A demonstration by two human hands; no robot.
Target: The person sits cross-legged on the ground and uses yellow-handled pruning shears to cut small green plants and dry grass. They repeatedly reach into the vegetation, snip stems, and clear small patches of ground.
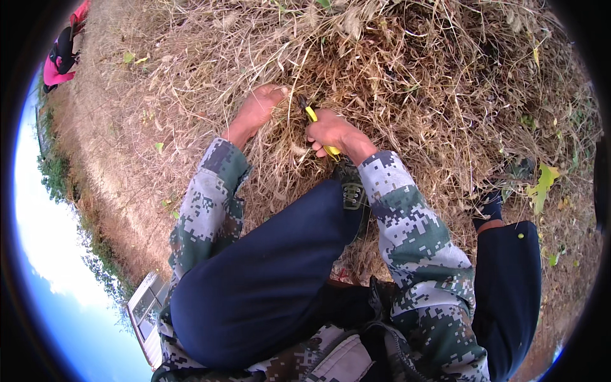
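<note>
My right hand (334, 131) is wrapped around the yellow handles of a small hand tool (311, 113), which looks like pruning shears or pliers. Its dark tip points up and left towards my left hand; most of the handles are hidden in my palm. My left hand (258, 111) has its fingers curled together among dry grass stalks (290, 71), apparently pinching some of them just left of the tool's tip. Dry, straw-coloured grass (372, 90) lies thick and tangled around both hands.
My bent leg (267, 272) in dark blue trousers is below my hands, with a laced shoe (352, 193) close under the right one. Another person (59, 62) in pink and black is far off at upper left. A small building (145, 305) stands at lower left. A yellow-green leaf (543, 186) lies at right.
</note>
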